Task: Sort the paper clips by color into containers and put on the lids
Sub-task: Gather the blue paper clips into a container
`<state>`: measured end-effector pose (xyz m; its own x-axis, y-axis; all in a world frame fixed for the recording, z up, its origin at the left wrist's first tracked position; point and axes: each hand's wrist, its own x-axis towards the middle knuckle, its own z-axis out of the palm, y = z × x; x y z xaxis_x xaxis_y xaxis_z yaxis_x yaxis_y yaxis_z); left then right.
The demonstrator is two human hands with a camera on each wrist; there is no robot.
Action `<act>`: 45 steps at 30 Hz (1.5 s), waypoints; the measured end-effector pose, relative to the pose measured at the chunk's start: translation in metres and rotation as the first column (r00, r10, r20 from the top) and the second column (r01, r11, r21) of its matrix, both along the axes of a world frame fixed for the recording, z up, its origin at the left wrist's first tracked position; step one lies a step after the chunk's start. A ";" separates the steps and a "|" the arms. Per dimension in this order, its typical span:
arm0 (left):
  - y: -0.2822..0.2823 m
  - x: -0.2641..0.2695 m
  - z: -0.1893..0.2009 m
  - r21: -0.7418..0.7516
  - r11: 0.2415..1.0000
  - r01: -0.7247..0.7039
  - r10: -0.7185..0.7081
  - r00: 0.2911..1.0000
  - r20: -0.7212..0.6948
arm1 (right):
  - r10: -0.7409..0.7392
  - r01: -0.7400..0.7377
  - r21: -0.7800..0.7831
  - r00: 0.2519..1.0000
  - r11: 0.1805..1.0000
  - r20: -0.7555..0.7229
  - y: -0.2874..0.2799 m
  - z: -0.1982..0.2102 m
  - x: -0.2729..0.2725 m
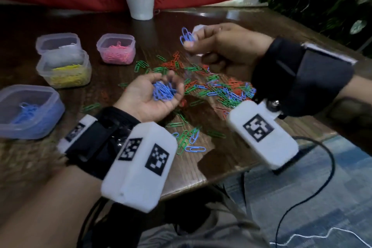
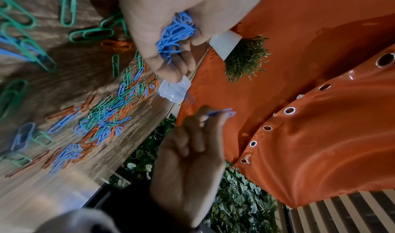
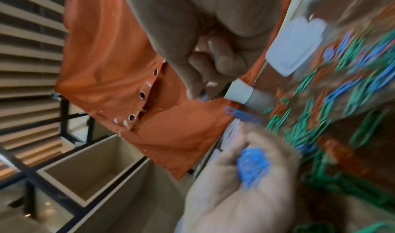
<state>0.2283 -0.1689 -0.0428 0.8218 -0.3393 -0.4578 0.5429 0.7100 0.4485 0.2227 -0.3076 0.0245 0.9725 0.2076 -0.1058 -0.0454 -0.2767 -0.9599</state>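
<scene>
1. The head view is dim; the dark wooden counter (image 1: 100,78) carries pale glare along its far right edge.
2. Both wrist devices in the foreground are soft and smeared, while the loose clips (image 1: 219,88) mid-counter stay fairly sharp.
3. The left wrist view is brighter, with an orange tarp (image 2: 310,101) showing glossy highlights; clips near the picture's left border stretch and bend from the wide lens.
4. The right wrist view is heavily motion-blurred: the clips streak, and the left hand (image 3: 235,186) is washed pale.
</scene>
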 end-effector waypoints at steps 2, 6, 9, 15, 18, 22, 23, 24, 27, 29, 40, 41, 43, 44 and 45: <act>-0.004 -0.004 0.002 -0.034 0.999 0.023 -0.023 1.000 0.010 | -0.058 0.055 0.049 0.996 0.997 0.061 0.023 -0.002 0.002; -0.004 -0.003 0.003 -0.090 0.996 0.023 -0.018 0.998 0.057 | -0.037 0.063 -0.122 0.977 0.991 0.209 0.042 -0.022 0.005; -0.006 -0.003 0.003 -0.041 0.999 0.022 -0.018 0.996 0.083 | 0.064 0.050 -0.354 0.951 0.934 0.304 0.044 -0.031 0.005; -0.004 -0.005 0.003 -0.103 0.995 -0.003 0.005 1.000 0.018 | 0.026 -0.026 -0.007 0.998 1.000 0.049 0.048 -0.020 -0.001; -0.001 -0.004 0.001 -0.184 0.983 0.028 -0.038 0.998 -0.052 | 0.006 0.002 0.189 0.999 0.982 -0.044 0.041 -0.004 0.001; 0.001 -0.004 0.000 -0.229 0.973 0.024 -0.048 0.994 -0.099 | 0.139 -0.052 -0.315 0.956 0.948 0.259 0.028 0.008 0.006; 0.001 -0.005 0.000 -0.228 0.973 0.037 -0.059 0.994 -0.091 | 0.195 -0.038 -0.454 0.933 0.890 0.303 0.028 0.007 0.006; 0.002 -0.005 0.001 -0.223 0.974 0.035 -0.056 0.994 -0.089 | 0.240 -0.034 -0.545 0.919 0.838 0.313 0.030 0.005 0.005; 0.003 -0.006 0.004 -0.229 0.973 -0.021 -0.006 0.993 -0.118 | 0.292 -0.058 -0.620 0.913 0.783 0.283 0.034 0.003 0.003; 0.001 -0.006 0.005 -0.249 0.968 -0.025 -0.004 0.993 -0.118 | 0.258 -0.017 -0.586 0.908 0.810 0.331 0.033 0.005 0.005; 0.000 -0.002 0.003 -0.242 0.970 -0.030 0.022 0.999 -0.034 | 0.271 0.111 -0.750 0.890 0.652 0.367 0.035 0.008 -0.004; 0.000 -0.001 0.001 -0.263 0.964 -0.038 0.026 0.998 -0.049 | 0.236 0.131 -0.707 0.887 0.695 0.397 0.028 0.014 -0.004; 0.002 0.000 -0.002 -0.267 0.964 0.004 -0.022 0.998 -0.065 | 0.178 0.137 -0.613 0.888 0.778 0.423 0.008 0.025 -0.009; 0.003 0.000 -0.002 -0.230 0.972 0.057 -0.068 0.997 -0.041 | 0.160 0.130 -0.593 0.897 0.794 0.411 -0.005 0.028 -0.013; 0.003 -0.001 -0.001 -0.169 0.979 0.113 -0.114 0.993 0.001 | 0.144 0.125 -0.596 0.913 0.793 0.382 -0.019 0.028 -0.017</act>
<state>0.2277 -0.1659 -0.0437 0.7698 -0.5027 -0.3934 0.6276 0.7084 0.3229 0.2053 -0.3266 0.0521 0.9547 0.2420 0.1732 0.2975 -0.7939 -0.5304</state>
